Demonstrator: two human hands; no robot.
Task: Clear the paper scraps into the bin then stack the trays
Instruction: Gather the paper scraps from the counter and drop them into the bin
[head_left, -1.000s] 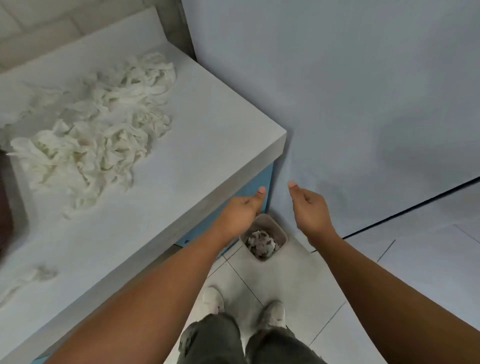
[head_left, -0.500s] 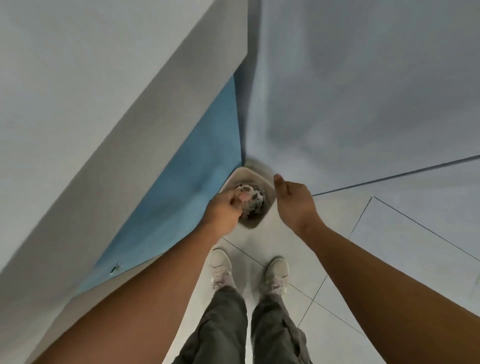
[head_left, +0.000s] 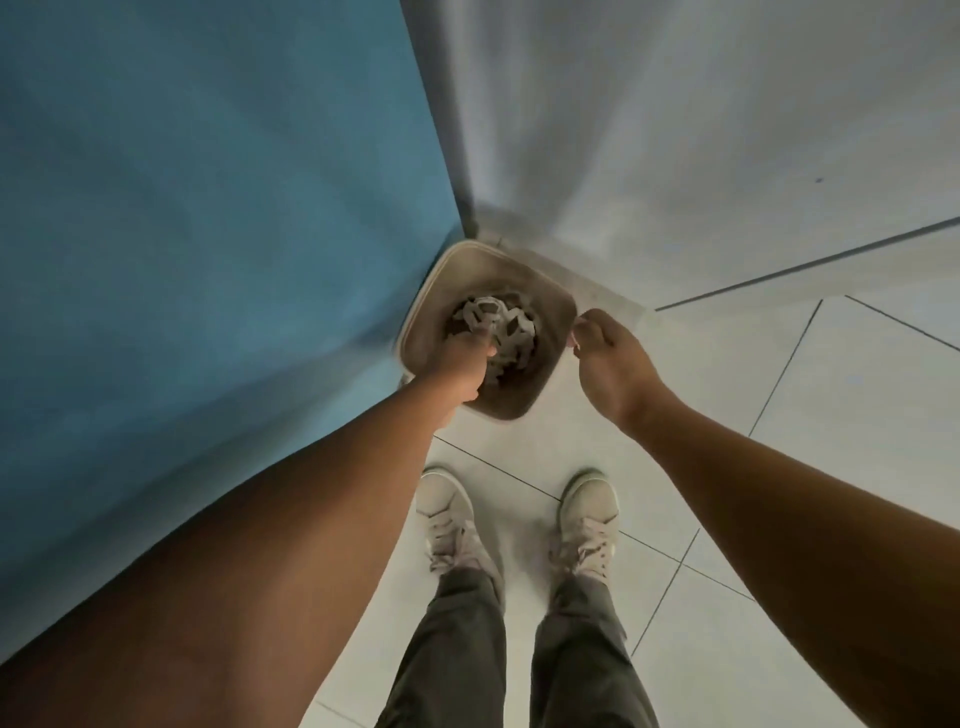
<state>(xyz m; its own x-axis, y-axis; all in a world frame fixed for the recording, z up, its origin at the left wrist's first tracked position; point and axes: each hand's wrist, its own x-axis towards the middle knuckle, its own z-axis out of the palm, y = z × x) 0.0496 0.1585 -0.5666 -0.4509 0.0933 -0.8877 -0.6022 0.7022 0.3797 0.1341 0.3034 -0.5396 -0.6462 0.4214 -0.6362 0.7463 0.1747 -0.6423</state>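
L hand (head_left: 462, 364) curled in bin (head_left: 498, 270) over scraps (head_left: 511, 332), R hand (head_left: 605, 358) slack — beside rim

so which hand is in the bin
The left hand: it is down inside the bin, on the scraps. The right hand is outside, beside the rim.

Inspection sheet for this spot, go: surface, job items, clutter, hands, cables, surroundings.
Surface: pale tiled floor, dark grout lines.
Job's things: bin in the corner, paper scraps inside; trays not in view.
Clutter: nothing seen.
Grippers: left hand reaches into the bin, grasp hidden; right hand beside the bin's rim, fingers curled under, contents hidden.
Cables: nothing seen.
Surroundings: blue panel left of bin, pale wall behind, person's shoes nearer the camera.
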